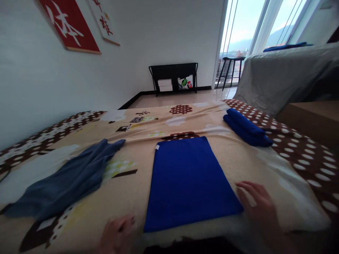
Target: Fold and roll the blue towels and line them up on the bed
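**Blue cloth [185, 180] spread flat on the bed [137, 197]**

The left hand [116, 233] lies just beside the cloth's near left corner, fingers loosely curled, holding nothing; the right hand [255, 204] rests open and flat by the near right corner, fingertips at the cloth's edge; a small white tag [157, 146] at the far left corner is too small to read; left of the cloth lies a crumpled grey-blue garment [69, 180]; beyond its far right corner sit folded blue towels [246, 128]; far behind, a black shelf [173, 76] holds white boxes and green and red packets, lettering unreadable; up left, a red banner [71, 26] bears white brush characters, cut off by the frame.
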### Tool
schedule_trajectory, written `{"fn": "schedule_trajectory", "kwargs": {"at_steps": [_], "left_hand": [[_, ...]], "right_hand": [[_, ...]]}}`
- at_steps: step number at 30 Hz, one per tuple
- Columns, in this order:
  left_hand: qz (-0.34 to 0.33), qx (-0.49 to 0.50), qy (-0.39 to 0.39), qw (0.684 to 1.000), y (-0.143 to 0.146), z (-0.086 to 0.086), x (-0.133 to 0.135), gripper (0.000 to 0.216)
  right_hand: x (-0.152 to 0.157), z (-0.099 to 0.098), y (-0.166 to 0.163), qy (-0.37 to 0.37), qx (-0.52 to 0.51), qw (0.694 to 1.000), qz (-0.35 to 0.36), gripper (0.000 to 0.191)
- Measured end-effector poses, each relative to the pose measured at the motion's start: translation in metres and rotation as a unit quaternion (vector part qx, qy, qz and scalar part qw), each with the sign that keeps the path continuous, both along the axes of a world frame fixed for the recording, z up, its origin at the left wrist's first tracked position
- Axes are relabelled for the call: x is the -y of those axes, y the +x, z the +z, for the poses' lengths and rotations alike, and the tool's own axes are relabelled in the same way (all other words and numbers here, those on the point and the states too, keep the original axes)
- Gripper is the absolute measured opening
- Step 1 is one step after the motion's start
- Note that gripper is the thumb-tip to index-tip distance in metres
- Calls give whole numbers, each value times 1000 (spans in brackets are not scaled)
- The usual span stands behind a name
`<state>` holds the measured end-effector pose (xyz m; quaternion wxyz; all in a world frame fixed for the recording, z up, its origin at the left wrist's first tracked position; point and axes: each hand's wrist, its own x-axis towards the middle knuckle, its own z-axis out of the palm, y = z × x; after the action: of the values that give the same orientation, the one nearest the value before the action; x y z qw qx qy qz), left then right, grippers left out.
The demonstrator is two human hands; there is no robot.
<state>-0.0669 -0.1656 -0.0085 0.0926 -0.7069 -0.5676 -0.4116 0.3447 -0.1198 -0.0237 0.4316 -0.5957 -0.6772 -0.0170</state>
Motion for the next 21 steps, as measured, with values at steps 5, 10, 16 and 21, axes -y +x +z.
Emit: {"fn": "schedule_trajectory", "kwargs": {"at_steps": [5,10,16,21], "left_hand": [[-83,-205,-61,973,112,12,-55,46],[-38,-288,-121,949,99,-18,-41,59],[-11,-310,-63,949,29,-17,-14,59],[-71,-270,-208,937,79,26,-103,54]], "right_hand": [[-18,12,-116,-46,169,970,171,48],[-6,-10,-87,-107,220,955,168,63],[0,-9,-15,-123,208,960,142,69],[-90,30,-72,-156,207,929,263,55]]}}
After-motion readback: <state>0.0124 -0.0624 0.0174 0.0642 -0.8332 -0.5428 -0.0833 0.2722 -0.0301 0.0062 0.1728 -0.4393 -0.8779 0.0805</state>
